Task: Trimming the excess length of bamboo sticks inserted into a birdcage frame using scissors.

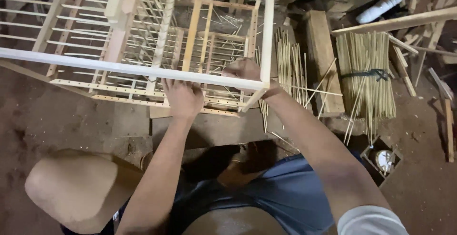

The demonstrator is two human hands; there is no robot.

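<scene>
A pale wooden cage frame [128,68] of slats and thin bamboo rods lies in front of me on the dirt floor. My left hand [182,98] rests on the frame's lower perforated slat, fingers curled against it. My right hand [247,71] reaches inside the frame near its front right corner post, fingers closed around the thin rods there; the exact grip is partly hidden by the top rail.
Loose bamboo sticks [290,68] lie right of the frame. A tied bundle of sticks [366,75] and a wooden block [323,59] sit further right. Scrap slats [447,116], a white bottle [381,7] and a small box [383,160] lie around. My knee [76,187] is at lower left.
</scene>
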